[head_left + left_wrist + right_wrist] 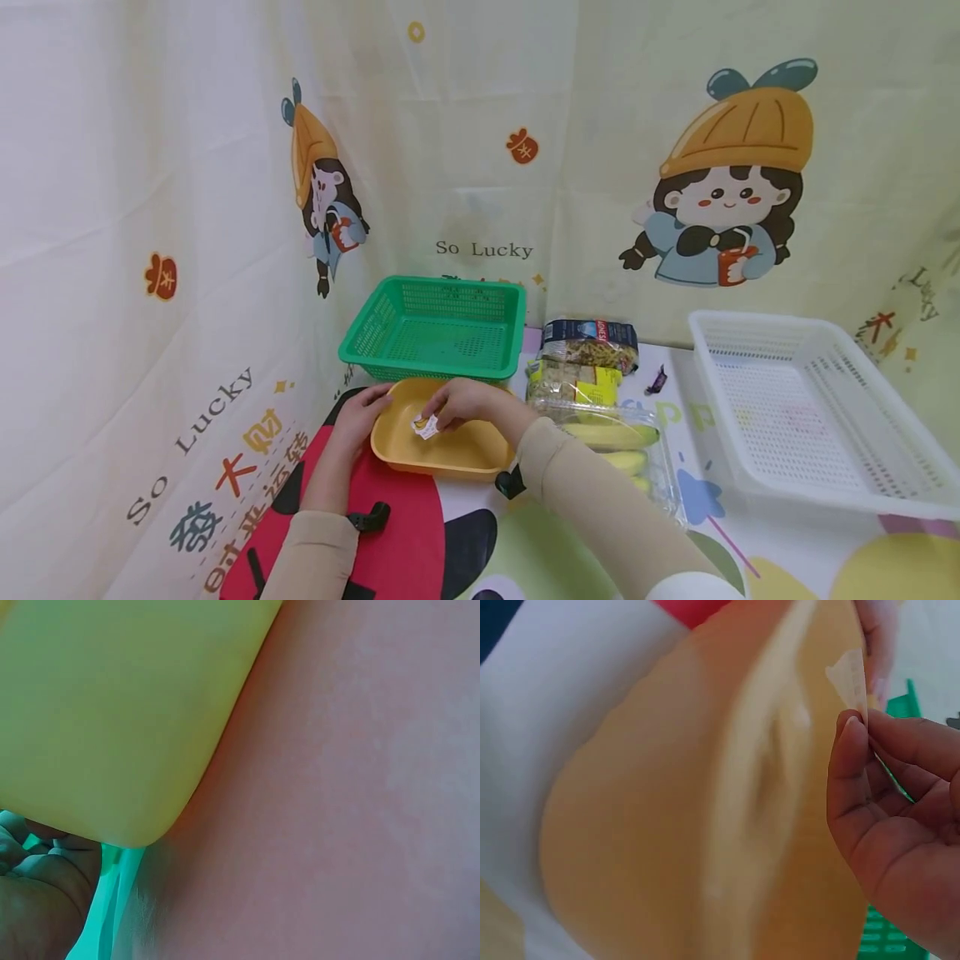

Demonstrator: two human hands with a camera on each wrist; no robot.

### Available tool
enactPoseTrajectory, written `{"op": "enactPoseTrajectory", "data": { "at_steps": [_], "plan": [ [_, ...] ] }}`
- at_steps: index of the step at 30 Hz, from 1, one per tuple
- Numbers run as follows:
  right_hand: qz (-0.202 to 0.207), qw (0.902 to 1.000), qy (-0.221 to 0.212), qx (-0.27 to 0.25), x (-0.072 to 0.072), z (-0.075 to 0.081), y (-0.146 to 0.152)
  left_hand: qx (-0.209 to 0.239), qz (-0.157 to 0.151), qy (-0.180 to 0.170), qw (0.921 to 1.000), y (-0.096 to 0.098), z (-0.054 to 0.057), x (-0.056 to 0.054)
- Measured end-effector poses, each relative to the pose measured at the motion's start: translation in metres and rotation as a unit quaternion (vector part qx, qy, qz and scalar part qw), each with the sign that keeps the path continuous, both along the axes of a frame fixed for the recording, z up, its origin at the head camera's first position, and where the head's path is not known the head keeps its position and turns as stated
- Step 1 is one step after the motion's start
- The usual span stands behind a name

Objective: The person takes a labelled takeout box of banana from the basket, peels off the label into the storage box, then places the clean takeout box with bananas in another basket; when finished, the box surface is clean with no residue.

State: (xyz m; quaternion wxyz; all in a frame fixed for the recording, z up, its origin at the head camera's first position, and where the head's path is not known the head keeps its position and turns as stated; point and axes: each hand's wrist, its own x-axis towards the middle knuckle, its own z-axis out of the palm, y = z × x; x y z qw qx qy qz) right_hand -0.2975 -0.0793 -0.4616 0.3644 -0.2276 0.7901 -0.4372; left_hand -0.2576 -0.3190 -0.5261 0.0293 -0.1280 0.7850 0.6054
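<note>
A yellow-orange plastic basin (465, 457) stands tilted slightly on the table in the head view. My left hand (360, 421) grips its left rim, fingertips at the edge; the left wrist view shows the basin's outer wall (135, 712) and part of that hand (45, 892). Over the basin, my right hand (467, 402) pinches a small white paper cutout (426, 427) printed with a yellow banana-like picture. In the right wrist view the paper's pale side (847, 679) rises between thumb and index finger of the right hand (907, 802).
Behind the basin is a green basket (450, 329). To its right lie a pasta bag (588, 343), a yellow-labelled bag (573, 383) and a clear box of bananas (611, 435). A purple wrapped candy (657, 380) lies near a white basket (787, 417). Printed curtains surround the table.
</note>
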Motion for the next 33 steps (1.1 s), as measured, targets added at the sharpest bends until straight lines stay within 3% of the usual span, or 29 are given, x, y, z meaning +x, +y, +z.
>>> {"op": "enactPoseTrajectory", "data": {
  "at_steps": [5,9,12,16,26,33],
  "plan": [
    [-0.010,0.9996,0.013,0.022,0.000,-0.009,-0.001,0.017,-0.010,-0.003,0.9998,0.003,0.004,0.002],
    [-0.025,0.9990,0.016,0.034,0.000,-0.015,0.000,0.016,-0.015,-0.010,0.9997,0.011,0.021,0.010],
    [-0.026,0.9982,0.024,0.048,0.002,-0.015,0.000,0.010,-0.016,-0.011,0.9998,0.010,0.017,0.008],
    [-0.023,0.9966,0.040,0.067,0.006,-0.014,0.000,0.005,-0.007,-0.006,0.9999,0.003,-0.001,0.000],
    [-0.001,0.9867,0.112,0.118,0.005,-0.019,-0.007,-0.004,0.002,-0.010,0.9999,0.003,0.002,0.001],
    [0.017,0.9814,0.134,0.137,0.004,-0.020,-0.007,-0.006,0.009,-0.013,0.9999,0.000,0.002,0.001]
  ]
}}
